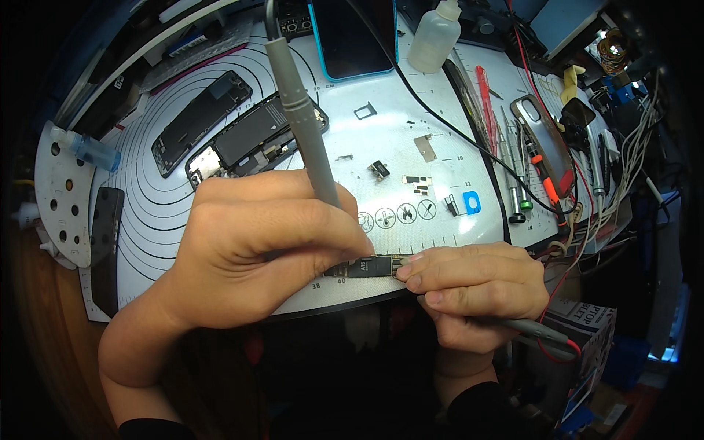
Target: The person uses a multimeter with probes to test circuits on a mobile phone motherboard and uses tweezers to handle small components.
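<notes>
Watching from the head camera, I take the small dark circuit board (375, 265) as my landmark — it lies at the near edge of the white work mat (411, 110), right between the two hands. My left hand (257, 249) is curled closed around a grey probe pen (301, 117), gripped like a pencil; the pen's shaft rises up and away from the board, and its tip comes down at the board's left end, though the fingers hide the exact contact. My right hand (473, 286) pinches the board's right end with its fingertips pressed together, and a second grey probe (535, 330) with a red lead lies tucked under that hand, on the near side of the board. Beyond the board, farther up the mat, sit loose little parts — small metal shields (424, 147) and a blue-ringed piece (470, 202). Farther left of it lie two opened phone bodies (220, 132); straight beyond it stands a blue-edged phone (352, 37) next to a squeeze bottle (434, 37). To the right of the board, tweezers and screwdrivers (513, 169) lie in a row. I judge the board light, thin, stiff and fragile — best held by its bare edges, never across the components.
</notes>
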Motion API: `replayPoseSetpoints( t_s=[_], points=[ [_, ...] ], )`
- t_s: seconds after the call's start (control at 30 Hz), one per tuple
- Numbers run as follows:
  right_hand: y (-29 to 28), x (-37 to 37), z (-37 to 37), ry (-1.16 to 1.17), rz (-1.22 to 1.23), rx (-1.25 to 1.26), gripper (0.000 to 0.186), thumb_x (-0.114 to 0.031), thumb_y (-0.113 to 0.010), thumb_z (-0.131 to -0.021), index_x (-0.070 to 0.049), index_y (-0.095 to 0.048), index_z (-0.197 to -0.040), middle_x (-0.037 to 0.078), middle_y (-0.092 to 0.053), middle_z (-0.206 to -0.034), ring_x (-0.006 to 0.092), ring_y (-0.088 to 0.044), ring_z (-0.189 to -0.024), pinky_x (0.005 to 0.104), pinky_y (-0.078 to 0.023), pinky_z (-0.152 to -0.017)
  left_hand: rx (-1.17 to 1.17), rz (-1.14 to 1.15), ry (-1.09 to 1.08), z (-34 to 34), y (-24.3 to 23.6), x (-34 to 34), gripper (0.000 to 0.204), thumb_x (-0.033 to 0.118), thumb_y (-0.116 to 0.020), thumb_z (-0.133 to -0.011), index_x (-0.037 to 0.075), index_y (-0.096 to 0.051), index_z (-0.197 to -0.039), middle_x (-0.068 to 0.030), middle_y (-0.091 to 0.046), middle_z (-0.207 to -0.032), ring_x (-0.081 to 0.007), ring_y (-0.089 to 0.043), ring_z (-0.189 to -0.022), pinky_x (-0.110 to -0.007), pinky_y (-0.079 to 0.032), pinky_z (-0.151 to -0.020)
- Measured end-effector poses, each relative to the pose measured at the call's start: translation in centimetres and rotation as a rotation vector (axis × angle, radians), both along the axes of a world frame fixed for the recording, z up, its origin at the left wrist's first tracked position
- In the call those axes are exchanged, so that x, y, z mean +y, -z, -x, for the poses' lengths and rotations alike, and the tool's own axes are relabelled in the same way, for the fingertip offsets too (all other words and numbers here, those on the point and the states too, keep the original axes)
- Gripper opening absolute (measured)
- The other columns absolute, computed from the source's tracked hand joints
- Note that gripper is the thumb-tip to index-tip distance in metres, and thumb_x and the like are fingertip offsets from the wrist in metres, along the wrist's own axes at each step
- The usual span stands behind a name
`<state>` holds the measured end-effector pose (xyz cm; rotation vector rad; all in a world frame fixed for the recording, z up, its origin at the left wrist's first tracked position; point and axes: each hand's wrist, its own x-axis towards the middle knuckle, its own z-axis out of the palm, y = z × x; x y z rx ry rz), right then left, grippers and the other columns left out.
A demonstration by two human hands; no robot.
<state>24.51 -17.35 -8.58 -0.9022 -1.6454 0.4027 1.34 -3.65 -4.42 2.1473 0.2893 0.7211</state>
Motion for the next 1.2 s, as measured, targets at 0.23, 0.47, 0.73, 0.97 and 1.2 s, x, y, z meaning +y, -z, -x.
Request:
replayPoseSetpoints(
  t_s=[0.23, 0.47, 0.73, 0.97, 1.2],
  points=[
    [0.06, 0.02, -0.04, -0.009, -0.006, 0.014, 0.018, 0.007, -0.080, -0.070, 0.001, -0.069, -0.082, 0.018, -0.079, -0.089, 0.0315, -0.082, -0.081, 0.0374, -0.068, -0.075, 0.008, 0.000, 0.002, 0.02, -0.09, -0.01, 0.014, -0.003, -0.082, -0.085, -0.001, -0.083, -0.099, -0.0159, -0.078, -0.093, -0.0212, -0.076, -0.080, -0.029, -0.059, -0.072],
    [0.00, 0.16, 0.04, -0.025, -0.004, 0.009, 0.017, 0.006, -0.080, -0.069, 0.001, -0.069, -0.082, 0.018, -0.079, -0.088, 0.0318, -0.082, -0.080, 0.0377, -0.068, -0.075, 0.009, 0.002, 0.001, 0.24, 0.00, 0.01, 0.013, -0.002, -0.081, -0.086, -0.001, -0.083, -0.099, -0.0155, -0.079, -0.093, -0.0211, -0.076, -0.080, -0.029, -0.059, -0.072],
    [-0.13, -0.21, -0.07, 0.002, 0.000, 0.023, 0.017, 0.006, -0.079, -0.069, 0.002, -0.071, -0.083, 0.017, -0.079, -0.088, 0.0315, -0.082, -0.080, 0.0362, -0.068, -0.073, 0.035, -0.016, -0.014, -0.11, -0.30, -0.24, 0.015, -0.003, -0.081, -0.084, 0.001, -0.083, -0.099, -0.0139, -0.079, -0.094, -0.0215, -0.077, -0.080, -0.029, -0.059, -0.072],
    [-0.53, -0.45, 0.04, -0.019, 0.060, 0.065, 0.017, 0.010, -0.073, -0.062, 0.004, -0.073, -0.078, 0.020, -0.080, -0.085, 0.0349, -0.083, -0.079, 0.0402, -0.070, -0.077, 0.061, 0.040, -0.012, 0.17, -0.54, -0.35, 0.015, -0.005, -0.081, -0.087, 0.001, -0.083, -0.100, -0.0116, -0.078, -0.095, -0.0204, -0.076, -0.081, -0.030, -0.059, -0.072],
    [-0.37, -0.45, 0.21, 0.017, 0.046, 0.052, 0.016, 0.009, -0.075, -0.062, 0.003, -0.072, -0.077, 0.020, -0.081, -0.085, 0.0326, -0.083, -0.079, 0.0383, -0.069, -0.076, 0.068, 0.018, 0.001, 0.25, -0.69, -0.17, 0.016, -0.007, -0.080, -0.087, 0.000, -0.082, -0.101, -0.0112, -0.078, -0.097, -0.0207, -0.075, -0.082, -0.030, -0.059, -0.073]
  ],
)
